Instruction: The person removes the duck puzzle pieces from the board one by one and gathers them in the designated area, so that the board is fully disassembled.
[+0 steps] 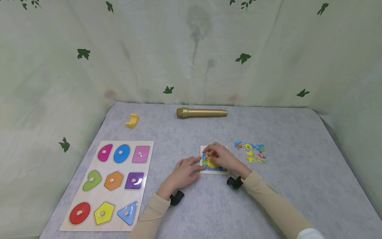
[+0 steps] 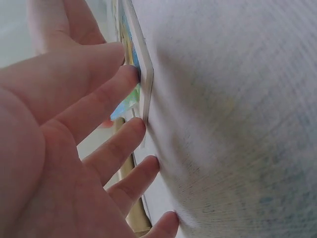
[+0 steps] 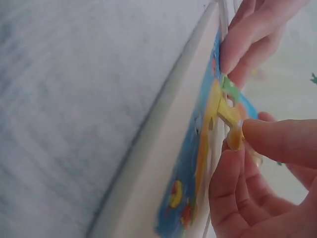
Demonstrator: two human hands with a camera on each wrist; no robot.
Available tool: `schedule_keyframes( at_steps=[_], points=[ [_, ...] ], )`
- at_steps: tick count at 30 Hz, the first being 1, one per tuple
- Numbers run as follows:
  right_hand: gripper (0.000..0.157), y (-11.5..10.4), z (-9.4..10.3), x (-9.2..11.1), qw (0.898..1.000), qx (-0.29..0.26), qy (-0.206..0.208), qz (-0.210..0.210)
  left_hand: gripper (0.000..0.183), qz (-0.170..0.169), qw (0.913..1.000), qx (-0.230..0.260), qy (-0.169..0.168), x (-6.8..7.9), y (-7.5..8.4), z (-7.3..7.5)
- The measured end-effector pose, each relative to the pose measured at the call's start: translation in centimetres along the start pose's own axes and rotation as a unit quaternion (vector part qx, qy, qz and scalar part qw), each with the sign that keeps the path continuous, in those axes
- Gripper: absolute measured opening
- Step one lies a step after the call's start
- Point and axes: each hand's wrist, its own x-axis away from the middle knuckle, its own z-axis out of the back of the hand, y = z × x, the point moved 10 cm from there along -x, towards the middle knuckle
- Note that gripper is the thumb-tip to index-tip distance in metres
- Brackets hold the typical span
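Nearby, a shape board [image 1: 119, 196] lies left, loose pieces [image 1: 250, 153] right, and a microphone [image 1: 203, 113] beyond. The left hand [image 1: 183, 173], spread, touches the left edge of the puzzle [image 1: 213, 167], over which the right hand [image 1: 222, 157] pinches a yellow piece [image 3: 229, 115].

On the desk [image 1: 298, 159] we saw a peg board [image 1: 101, 196] near left, a puzzle tray [image 1: 213, 172] right of it, loose pieces [image 1: 250, 153] farther right, a block [image 1: 131, 124] far left, a microphone [image 1: 206, 113] right of that.
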Motion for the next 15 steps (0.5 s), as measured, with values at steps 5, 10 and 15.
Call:
schedule_keyframes(
  at_steps=[5,10,15],
  points=[
    [0.025,-0.1,-0.1,-0.2,0.999,0.009,-0.015,0.028,0.036,0.003,1.0,-0.003,-0.001,-0.1,-0.1,-0.1],
    [0.023,0.9,1.3,0.4,1.0,-0.002,0.004,0.019,0.036,0.005,1.0,-0.003,-0.003,-0.1,0.0,-0.1],
    [0.019,3.1,4.3,1.8,0.998,-0.007,0.041,-0.043,0.035,0.008,1.0,-0.003,0.001,-0.1,0.0,0.0]
  ],
)
